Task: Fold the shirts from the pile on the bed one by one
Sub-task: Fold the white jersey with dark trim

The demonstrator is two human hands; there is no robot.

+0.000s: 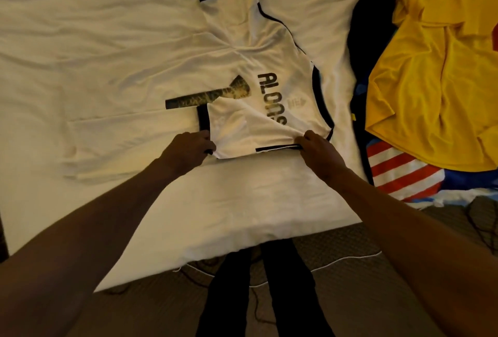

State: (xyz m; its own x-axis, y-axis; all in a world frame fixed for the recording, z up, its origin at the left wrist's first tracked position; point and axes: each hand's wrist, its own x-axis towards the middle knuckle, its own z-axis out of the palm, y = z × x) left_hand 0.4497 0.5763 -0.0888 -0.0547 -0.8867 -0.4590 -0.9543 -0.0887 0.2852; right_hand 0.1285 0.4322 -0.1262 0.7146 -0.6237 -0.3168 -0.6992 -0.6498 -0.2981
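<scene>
A white shirt (242,48) with black trim, black lettering and a gold number lies back-up on the white bed (80,26), collar toward the right. Its near sleeve is folded in over the back. My left hand (188,149) pinches that sleeve at its black cuff. My right hand (319,153) pinches the near shoulder edge by the black piping. The far sleeve lies spread at the top. At the right edge lies the pile of shirts (431,67), with a yellow one on top.
Under the yellow shirt lie a dark one (369,26) and a red-and-white striped one (398,172). The bed's near edge (242,242) runs across in front of my dark-trousered legs (269,296). Thin cables (350,258) trail over the patterned carpet.
</scene>
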